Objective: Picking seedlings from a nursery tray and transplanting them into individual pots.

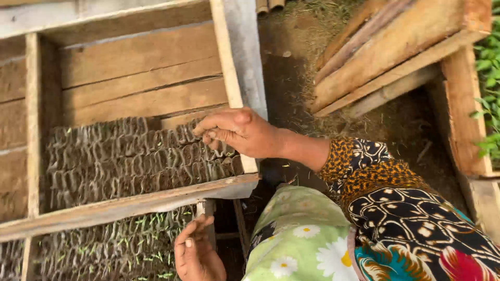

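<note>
Two bare hands were at work over a shallow wooden frame bed (pixel 136 204) packed with rows of small dark soil-filled seedling pots (pixel 125 161). The right hand (pixel 240 132) reached in from the right side, its patterned orange-and-black sleeve (pixel 375 177) trailing behind, and its fingertips (pixel 204 134) were pressed together right at the top row of pots near the frame's right rail — whether they pinched anything was too small to tell. The left hand (pixel 197 254) sat lower, beside the front plank, fingers loosely curled and holding nothing, just next to a second patch of pots with tiny green sprouts (pixel 130 244). Bare wooden planks (pixel 140 78) lined the back of the bed. Off to the right — a slanted stack of rough timber boards (pixel 390 52) on dark soil, with green leafy plants (pixel 489 78) at the edge.
</note>
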